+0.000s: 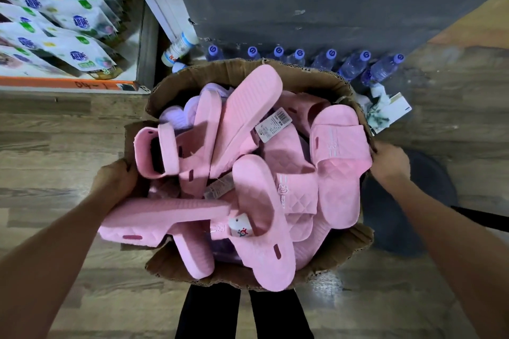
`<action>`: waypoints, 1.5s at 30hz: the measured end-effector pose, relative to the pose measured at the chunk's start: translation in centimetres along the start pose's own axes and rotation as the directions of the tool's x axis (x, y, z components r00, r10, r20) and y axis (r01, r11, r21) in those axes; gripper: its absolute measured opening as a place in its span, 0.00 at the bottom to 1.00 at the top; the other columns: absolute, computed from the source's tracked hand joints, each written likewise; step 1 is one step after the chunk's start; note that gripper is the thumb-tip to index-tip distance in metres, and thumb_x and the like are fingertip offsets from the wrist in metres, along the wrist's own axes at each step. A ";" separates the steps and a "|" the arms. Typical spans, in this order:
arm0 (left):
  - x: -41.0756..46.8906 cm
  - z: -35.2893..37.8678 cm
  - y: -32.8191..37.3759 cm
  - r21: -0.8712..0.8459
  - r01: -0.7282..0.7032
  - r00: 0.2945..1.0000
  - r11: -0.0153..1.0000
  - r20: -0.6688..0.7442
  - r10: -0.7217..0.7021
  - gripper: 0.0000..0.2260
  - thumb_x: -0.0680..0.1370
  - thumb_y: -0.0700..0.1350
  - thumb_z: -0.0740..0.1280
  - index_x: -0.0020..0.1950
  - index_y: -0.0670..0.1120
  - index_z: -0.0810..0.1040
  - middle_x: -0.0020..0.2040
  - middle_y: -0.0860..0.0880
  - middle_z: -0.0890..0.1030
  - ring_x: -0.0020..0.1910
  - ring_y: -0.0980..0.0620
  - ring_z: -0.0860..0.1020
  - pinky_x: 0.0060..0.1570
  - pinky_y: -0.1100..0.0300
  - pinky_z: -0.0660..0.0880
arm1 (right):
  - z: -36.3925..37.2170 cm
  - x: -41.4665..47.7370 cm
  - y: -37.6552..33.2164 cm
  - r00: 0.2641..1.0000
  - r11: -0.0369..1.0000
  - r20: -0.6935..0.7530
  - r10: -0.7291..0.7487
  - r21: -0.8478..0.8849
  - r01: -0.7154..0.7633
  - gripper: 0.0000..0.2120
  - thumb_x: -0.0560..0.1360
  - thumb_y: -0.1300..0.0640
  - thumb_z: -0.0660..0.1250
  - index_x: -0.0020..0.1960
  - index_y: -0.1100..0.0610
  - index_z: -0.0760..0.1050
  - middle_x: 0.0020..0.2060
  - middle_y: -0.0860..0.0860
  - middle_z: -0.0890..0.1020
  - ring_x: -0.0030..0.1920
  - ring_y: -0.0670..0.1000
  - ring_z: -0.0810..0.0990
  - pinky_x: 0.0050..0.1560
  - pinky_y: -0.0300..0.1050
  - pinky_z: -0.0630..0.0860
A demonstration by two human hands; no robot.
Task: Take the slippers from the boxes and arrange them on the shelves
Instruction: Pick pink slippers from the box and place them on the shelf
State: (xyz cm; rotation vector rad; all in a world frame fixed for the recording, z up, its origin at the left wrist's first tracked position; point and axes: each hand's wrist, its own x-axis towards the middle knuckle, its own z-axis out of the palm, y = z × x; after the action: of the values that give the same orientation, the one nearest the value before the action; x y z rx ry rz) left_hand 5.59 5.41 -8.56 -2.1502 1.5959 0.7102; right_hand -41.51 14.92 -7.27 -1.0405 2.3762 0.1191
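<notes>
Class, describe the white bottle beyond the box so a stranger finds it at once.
From the cardboard box of pink slippers, look past its far rim to the row of water bottles. At its left end, by the shelf unit, is the white bottle: opaque, blue-banded and leaning, unlike its clear, purple-capped neighbours.

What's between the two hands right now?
In the head view, the cardboard box spans the gap between the left hand and right hand, both gripping its rim. It is heaped with pink slippers, a few purple slippers underneath.
</notes>
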 end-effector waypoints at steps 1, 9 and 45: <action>-0.3 0.1 0.0 -0.033 0.002 1.000 0.999 -0.019 -0.002 0.20 0.81 0.49 0.55 0.61 0.33 0.72 0.57 0.27 0.74 0.57 0.29 0.73 0.52 0.45 0.69 | 0.5 -0.4 0.3 1.000 0.998 -0.008 -0.006 0.064 0.006 0.19 0.75 0.50 0.55 0.50 0.65 0.74 0.49 0.66 0.79 0.50 0.67 0.77 0.43 0.48 0.67; 0.5 -0.3 0.4 -0.121 0.057 0.997 0.991 0.064 -0.050 0.27 0.81 0.54 0.54 0.59 0.30 0.73 0.58 0.26 0.74 0.57 0.31 0.73 0.55 0.47 0.68 | 1.7 -0.2 0.3 0.986 0.978 0.044 0.160 0.125 -0.165 0.17 0.78 0.53 0.57 0.64 0.58 0.70 0.57 0.67 0.75 0.57 0.69 0.73 0.54 0.56 0.72; -4.7 -8.2 -1.2 -0.131 -0.111 0.994 0.985 -0.019 0.109 0.16 0.76 0.42 0.64 0.46 0.27 0.77 0.47 0.26 0.78 0.48 0.31 0.77 0.39 0.54 0.64 | -8.4 -7.5 -2.3 0.997 0.983 -0.035 -0.076 -0.172 0.068 0.12 0.73 0.63 0.61 0.50 0.70 0.75 0.50 0.69 0.78 0.52 0.67 0.77 0.47 0.51 0.74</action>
State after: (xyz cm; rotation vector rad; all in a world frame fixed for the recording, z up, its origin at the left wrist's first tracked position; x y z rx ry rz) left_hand 7.11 4.74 0.85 -2.1740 1.7295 0.8617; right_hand -39.45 15.80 4.00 -1.2182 2.3952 0.2816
